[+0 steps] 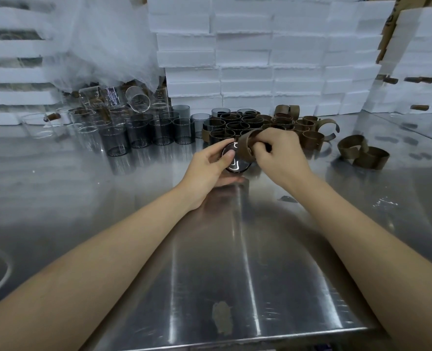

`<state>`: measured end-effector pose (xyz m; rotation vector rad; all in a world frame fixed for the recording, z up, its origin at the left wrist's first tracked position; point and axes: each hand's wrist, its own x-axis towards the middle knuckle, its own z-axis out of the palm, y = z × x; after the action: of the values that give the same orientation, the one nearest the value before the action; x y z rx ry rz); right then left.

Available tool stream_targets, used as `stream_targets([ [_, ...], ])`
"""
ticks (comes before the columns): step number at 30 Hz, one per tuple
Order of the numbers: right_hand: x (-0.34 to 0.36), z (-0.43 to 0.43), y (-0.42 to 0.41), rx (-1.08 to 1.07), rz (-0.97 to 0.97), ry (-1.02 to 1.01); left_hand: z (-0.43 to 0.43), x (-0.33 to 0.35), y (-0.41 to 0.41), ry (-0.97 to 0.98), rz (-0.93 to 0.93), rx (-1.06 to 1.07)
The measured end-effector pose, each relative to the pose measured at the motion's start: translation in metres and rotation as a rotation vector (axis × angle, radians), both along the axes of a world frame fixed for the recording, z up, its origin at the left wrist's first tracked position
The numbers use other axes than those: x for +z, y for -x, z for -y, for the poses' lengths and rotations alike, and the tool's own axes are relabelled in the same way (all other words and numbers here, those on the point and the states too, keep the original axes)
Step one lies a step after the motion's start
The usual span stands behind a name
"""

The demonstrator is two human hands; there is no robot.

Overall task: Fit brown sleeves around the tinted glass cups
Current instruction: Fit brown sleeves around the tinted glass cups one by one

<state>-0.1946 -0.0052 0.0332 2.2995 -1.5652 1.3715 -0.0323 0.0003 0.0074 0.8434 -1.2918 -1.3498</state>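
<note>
My left hand (211, 168) grips a tinted glass cup (236, 163), tipped so its round base faces me, just above the steel table (133, 224). My right hand (278, 154) pinches a brown sleeve (245, 145) that curls over the cup's right side. Behind my hands stand several tinted cups with sleeves on them (231, 125). Bare tinted cups (159, 130) stand to their left. Loose brown sleeves (361, 153) lie at the right.
Clear glass cups (88, 117) crowd the far left under a white foam sheet (103, 41). Stacked white foam boxes (260, 59) wall off the back. A brown smear (221, 317) marks the table near its front edge.
</note>
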Motion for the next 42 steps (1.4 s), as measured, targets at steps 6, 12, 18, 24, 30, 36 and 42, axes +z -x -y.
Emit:
stream_targets([
  [6, 0.001, -0.007, -0.001, -0.065, -0.054, -0.113, 0.003, -0.001, 0.001, -0.008, 0.024, 0.013],
  [12, 0.002, -0.006, -0.003, -0.080, 0.005, -0.086, 0.001, 0.000, 0.000, -0.011, -0.026, -0.019],
  [18, 0.002, 0.000, 0.000, -0.048, 0.058, 0.008, 0.000, 0.001, 0.002, -0.028, -0.010, -0.005],
  [24, 0.007, -0.001, 0.009, -0.075, 0.066, 0.066, 0.001, 0.002, 0.002, -0.034, -0.022, -0.002],
  [30, 0.006, -0.002, 0.007, 0.045, 0.215, 0.066, -0.001, 0.001, 0.002, -0.007, 0.018, -0.033],
  [36, 0.002, -0.003, 0.004, 0.166, 0.129, 0.140, -0.001, 0.001, 0.002, 0.008, 0.020, -0.052],
  [42, 0.007, -0.003, 0.007, 0.159, 0.096, 0.365, 0.000, 0.000, 0.003, 0.009, 0.030, -0.042],
])
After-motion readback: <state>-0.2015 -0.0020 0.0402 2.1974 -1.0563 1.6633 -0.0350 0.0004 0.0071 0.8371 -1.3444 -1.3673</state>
